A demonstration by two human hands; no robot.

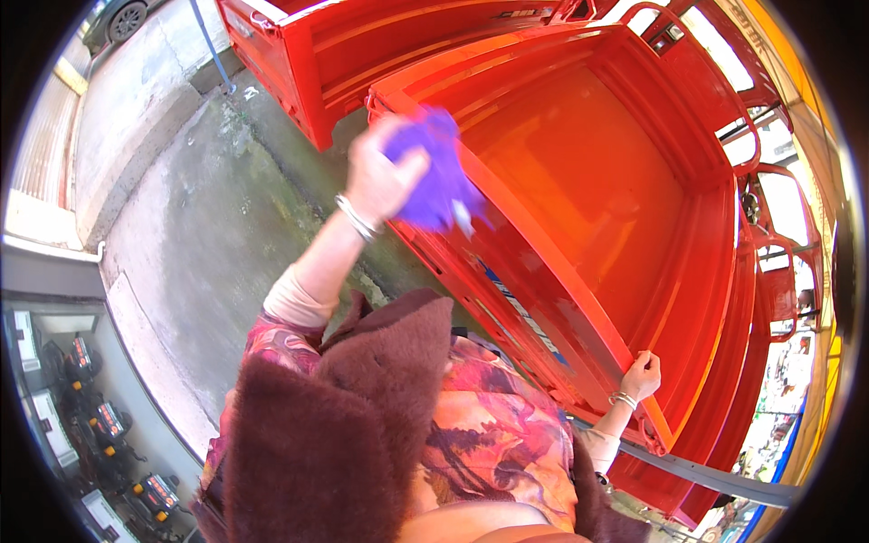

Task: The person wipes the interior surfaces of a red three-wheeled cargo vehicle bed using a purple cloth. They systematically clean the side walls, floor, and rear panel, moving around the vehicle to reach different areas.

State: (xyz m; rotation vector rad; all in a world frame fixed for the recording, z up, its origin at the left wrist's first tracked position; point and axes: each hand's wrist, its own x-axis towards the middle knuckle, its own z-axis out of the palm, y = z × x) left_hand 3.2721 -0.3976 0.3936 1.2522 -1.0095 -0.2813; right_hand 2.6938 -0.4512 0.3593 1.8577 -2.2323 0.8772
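Observation:
A purple cloth point(438, 176) is bunched in my left hand point(376, 172), which is closed around it and slightly blurred by motion. The cloth lies against the rear panel of a red cargo bed point(579, 154), near the panel's far-left end. My right hand point(644, 376) has its fingers curled over the top rim of the same rear panel point(543, 258), close to its right end. Bracelets circle both wrists. Inside, the bed has a smooth, shiny floor and ribbed side walls.
Beyond the bed stands another red cargo bed point(353, 63), and more red panels point(701, 471) are at the right. A grey metal bar point(724, 478) runs by my right arm. Left are wet concrete ground point(199, 235), a blue pole point(213, 45) and shelved machines point(109, 421) behind glass.

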